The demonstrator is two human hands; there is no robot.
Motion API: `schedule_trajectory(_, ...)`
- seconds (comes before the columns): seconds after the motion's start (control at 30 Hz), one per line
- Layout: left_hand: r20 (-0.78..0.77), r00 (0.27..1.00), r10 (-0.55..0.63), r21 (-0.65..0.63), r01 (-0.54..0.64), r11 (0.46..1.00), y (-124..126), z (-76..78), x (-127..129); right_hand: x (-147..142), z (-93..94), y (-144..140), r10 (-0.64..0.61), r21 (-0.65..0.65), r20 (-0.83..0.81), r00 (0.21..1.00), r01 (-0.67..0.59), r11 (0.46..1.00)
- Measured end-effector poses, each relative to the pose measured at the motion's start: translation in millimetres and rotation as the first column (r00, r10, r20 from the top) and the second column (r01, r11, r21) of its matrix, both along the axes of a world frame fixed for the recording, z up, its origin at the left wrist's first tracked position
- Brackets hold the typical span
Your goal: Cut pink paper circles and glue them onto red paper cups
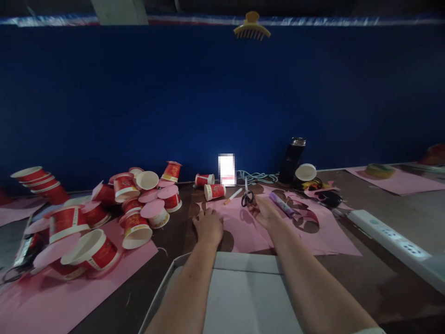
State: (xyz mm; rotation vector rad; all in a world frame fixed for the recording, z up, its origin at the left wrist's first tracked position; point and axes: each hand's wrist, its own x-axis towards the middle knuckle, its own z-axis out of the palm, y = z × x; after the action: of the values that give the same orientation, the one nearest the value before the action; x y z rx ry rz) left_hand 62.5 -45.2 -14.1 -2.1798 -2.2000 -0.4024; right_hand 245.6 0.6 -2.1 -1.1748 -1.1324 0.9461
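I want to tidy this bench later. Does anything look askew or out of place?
Yes. The red paper cups lie tumbled in a heap at left, many on their sides. The pink sheet by the scissors has round holes cut out. A hair clip sits atop the blue wall.

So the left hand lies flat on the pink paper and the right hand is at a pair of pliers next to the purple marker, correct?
Not quite. The head view shows scissors, not pliers, at the right hand. The rest holds: the left hand lies flat on the pink paper, and the purple marker is beside the right hand.
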Motion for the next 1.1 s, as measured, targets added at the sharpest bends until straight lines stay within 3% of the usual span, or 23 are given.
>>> schedule_trajectory(0.13, -0.017, 1.0, 0.005, 0.004, -0.004, 1.0, 0, -0.1, 2, 2, 4.1, -6, 0.232, -0.043, -0.285, 0.93, -0.254, 0.966)
schedule_trajectory(0.2, -0.019, 1.0, 0.008, 0.0, -0.008, 1.0, 0, 0.1, 2, 1, 7.8, -8, 0.252, -0.056, -0.404, 0.879, -0.299, 0.953)
schedule_trajectory(0.5, -0.002, 1.0, 0.019, 0.039, -0.019, 0.999, -1, -2.9, -1, -15, 46.3, -16, 0.064, 0.032, -0.376, 0.925, -0.056, 0.998)
schedule_trajectory(0.7, 0.019, 1.0, 0.019, 0.076, -0.02, 0.997, -4, -1.3, 1, -40, 54.8, -20, -0.128, -0.084, -0.399, 0.908, 0.103, 0.991)
schedule_trajectory(0.87, 0.029, 0.999, 0.035, 0.056, -0.036, 0.998, -7, 3.4, 1, -64, 40.5, -32, -0.179, -0.235, -0.346, 0.921, 0.099, 0.967)
schedule_trajectory(0.97, 0.018, 0.999, 0.048, 0.054, -0.049, 0.997, -6, 2.1, 2, -72, 18.5, -41, -0.152, -0.228, -0.374, 0.915, 0.068, 0.971)
schedule_trajectory(1.1, 0.012, 0.999, 0.033, 0.055, -0.034, 0.998, -4, 1.7, 0, -70, -10.3, -44, -0.162, -0.128, -0.267, 0.95, 0.132, 0.983)
